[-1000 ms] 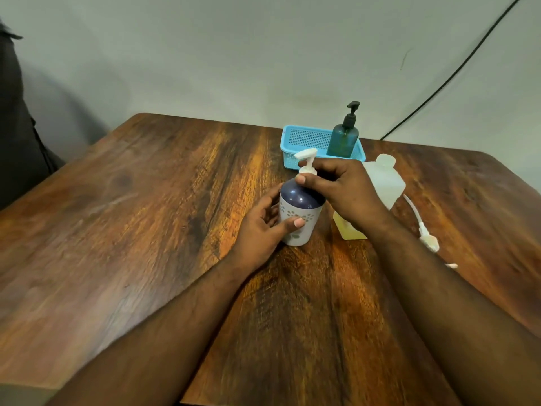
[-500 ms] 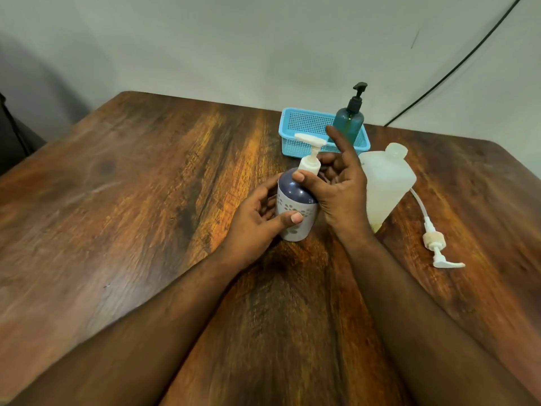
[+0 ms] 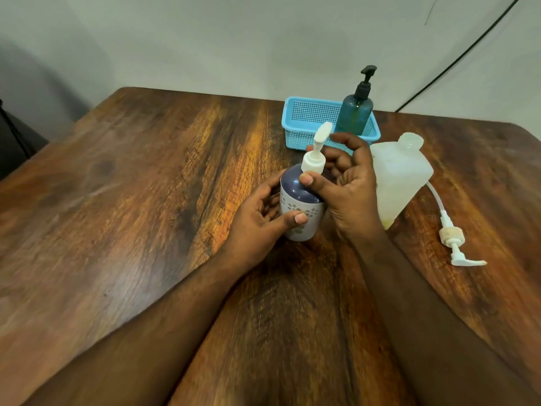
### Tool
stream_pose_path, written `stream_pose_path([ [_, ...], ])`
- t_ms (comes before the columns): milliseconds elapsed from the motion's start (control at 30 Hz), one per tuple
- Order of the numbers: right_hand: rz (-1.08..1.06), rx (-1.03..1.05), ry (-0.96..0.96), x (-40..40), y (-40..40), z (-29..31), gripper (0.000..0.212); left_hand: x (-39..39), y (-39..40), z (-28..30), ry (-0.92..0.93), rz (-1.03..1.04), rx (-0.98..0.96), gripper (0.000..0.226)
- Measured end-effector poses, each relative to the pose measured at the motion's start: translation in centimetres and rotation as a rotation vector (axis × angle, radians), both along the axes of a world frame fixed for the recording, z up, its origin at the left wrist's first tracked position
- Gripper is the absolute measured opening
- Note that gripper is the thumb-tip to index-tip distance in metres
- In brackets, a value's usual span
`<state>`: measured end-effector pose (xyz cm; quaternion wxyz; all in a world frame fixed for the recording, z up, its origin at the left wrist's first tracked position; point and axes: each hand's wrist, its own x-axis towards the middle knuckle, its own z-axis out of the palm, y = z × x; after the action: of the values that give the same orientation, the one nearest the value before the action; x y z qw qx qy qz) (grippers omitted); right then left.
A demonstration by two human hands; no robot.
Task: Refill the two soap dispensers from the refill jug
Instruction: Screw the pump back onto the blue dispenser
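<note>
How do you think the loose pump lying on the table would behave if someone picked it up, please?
The loose pump looks like thin plastic, so probably very light. Its long dip tube curves along the table, so it would likely flex and dangle. The tube may carry soap residue, possibly making it slippery; I cannot confirm that.

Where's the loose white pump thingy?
The loose pump lies on the wooden table at the right, beside the refill jug.

The right hand (image 3: 348, 186) hides the jug's (image 3: 401, 177) near-left side; the pump head (image 3: 322, 133) is blurred; both forearms run off the bottom edge
</note>
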<state>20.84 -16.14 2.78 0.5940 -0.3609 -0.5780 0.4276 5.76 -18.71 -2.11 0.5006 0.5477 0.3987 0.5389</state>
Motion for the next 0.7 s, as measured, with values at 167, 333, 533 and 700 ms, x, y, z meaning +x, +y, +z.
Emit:
stream_pose_path([
  [167,0.004,-0.040,0.143,-0.1,-0.1,0.2,0.015,-0.1,0.0,0.1,-0.018,-0.007,-0.018,0.074],
  [333,0.030,-0.034,0.212,-0.2,-0.1,0.2,0.023,-0.1,-0.1,0.4,-0.024,-0.012,-0.016,0.075],
  [533,-0.105,0.048,0.156,-0.3,-0.5,-0.9,0.029,-0.1,-0.3,0.7,-0.011,-0.011,-0.003,0.074],
  [700,-0.132,0.005,0.179,-0.9,-0.7,-1.2,0.027,-0.3,-0.1,0.7,-0.004,-0.003,0.002,0.076],
])
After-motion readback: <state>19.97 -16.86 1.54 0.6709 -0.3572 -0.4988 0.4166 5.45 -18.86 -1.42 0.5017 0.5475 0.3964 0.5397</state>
